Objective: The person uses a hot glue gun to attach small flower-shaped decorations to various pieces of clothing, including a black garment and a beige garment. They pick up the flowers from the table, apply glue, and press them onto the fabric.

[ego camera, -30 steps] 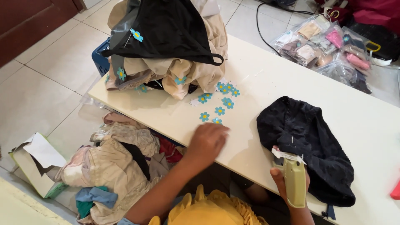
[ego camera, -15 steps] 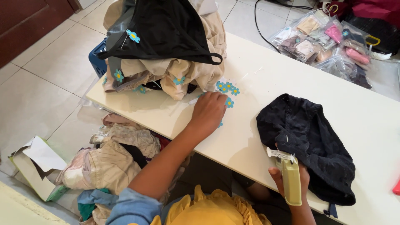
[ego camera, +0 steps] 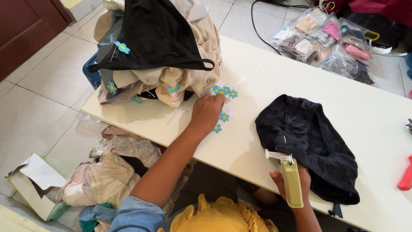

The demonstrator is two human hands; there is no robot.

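My left hand [ego camera: 207, 112] reaches across the white table [ego camera: 274, 81] and rests its fingertips among several small blue flower-shaped paper tags [ego camera: 224, 117]; whether it pinches one I cannot tell. My right hand [ego camera: 292, 180] grips a pale green tagging gun [ego camera: 290, 177] at the table's near edge, its needle end touching a black lace garment [ego camera: 313, 144] spread on the table. A pile of beige and black garments [ego camera: 159, 51], some with blue flower tags attached, sits at the table's left end just beyond my left hand.
A heap of clothes [ego camera: 116, 172] lies on the tiled floor under the table's left side, beside an open cardboard box [ego camera: 32, 182]. Clear bags of packed garments [ego camera: 326, 41] lie on the floor beyond the table. A red object [ego camera: 405, 176] sits at the right edge.
My left hand has moved forward from the table's near edge onto the blue flower tags. My right hand with the tagging gun has stayed by the black garment.
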